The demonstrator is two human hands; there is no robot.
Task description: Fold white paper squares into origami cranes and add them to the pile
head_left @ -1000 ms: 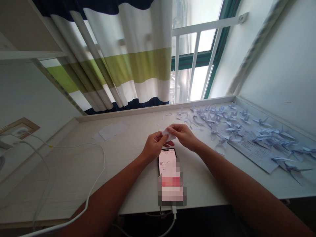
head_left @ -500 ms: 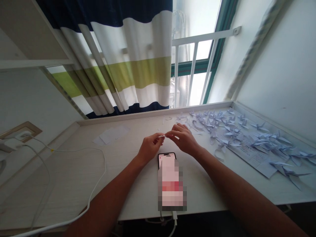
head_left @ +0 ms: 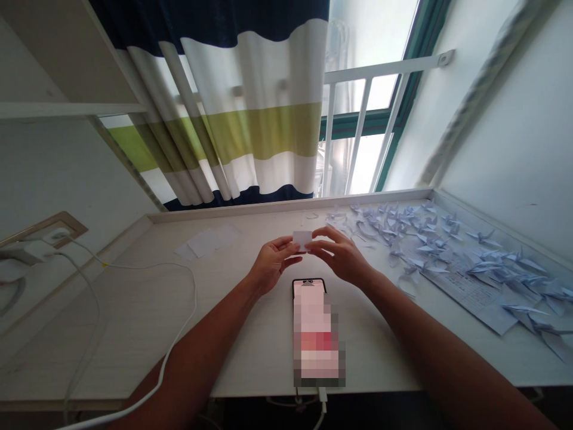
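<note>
A small white square of folded paper [head_left: 302, 239] is held up between both hands, its flat face turned toward me. My left hand [head_left: 270, 263] pinches its lower left corner between thumb and fingers. On the other side, my right hand [head_left: 339, 253] grips the right edge with its fingertips. Just below the hands lies a phone [head_left: 308, 310] on the desk, its lit screen partly pixelated. Many folded paper cranes [head_left: 416, 230] are spread over the desk to the right of my right hand.
Loose flat paper sheets [head_left: 208, 240] lie at the back left of the desk [head_left: 242, 322]. A printed sheet [head_left: 474, 297] is under some cranes. A white cable [head_left: 193, 292] runs from the wall plug across the left side. Behind hangs a striped curtain [head_left: 264, 131].
The paper, a thin edge between my fingertips before, now shows its square face. My fingers have spread and shifted around it. The view has moved slightly.
</note>
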